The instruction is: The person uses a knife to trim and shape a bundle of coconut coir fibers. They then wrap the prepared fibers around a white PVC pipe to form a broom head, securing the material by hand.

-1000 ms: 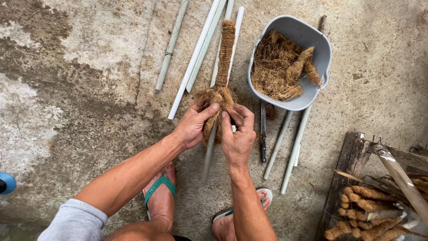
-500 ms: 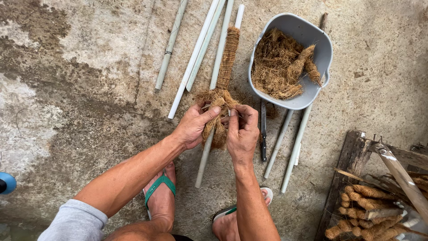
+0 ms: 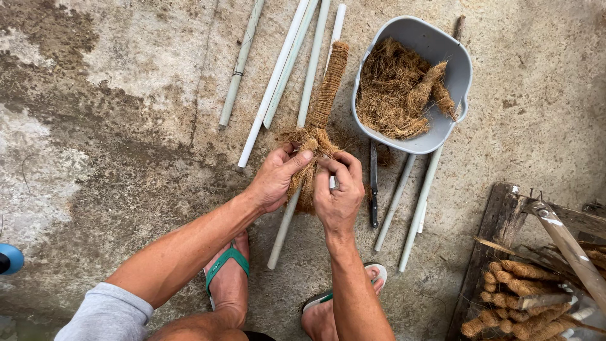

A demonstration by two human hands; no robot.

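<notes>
Head view, looking down at a stained concrete floor (image 3: 126, 95).

Left hand (image 3: 276, 178): closed around a loose brown tuft of coconut fibre (image 3: 307, 158) at the near end of a white plastic pipe partly wrapped in brown coir (image 3: 328, 85). Thumb lies across the tuft.

Right hand (image 3: 339, 192): fingers curled, pinching the same tuft from the other side, just beside the left thumb. Bare pipe end shows between the fingers.

Wrapped pipe lies mid-floor, running away from the person toward the far edge.

Alongside: several bare white plastic pipes (image 3: 278, 82) on the floor. Grey plastic tub (image 3: 464, 69) of loose coir, resting on pipes. Dark-handled knife (image 3: 374, 186) just beside the right hand. Wooden crate (image 3: 495, 227) holding finished coir-wrapped sticks (image 3: 524, 297) at the near right corner. Green-strapped sandals (image 3: 224, 265) on the feet.
</notes>
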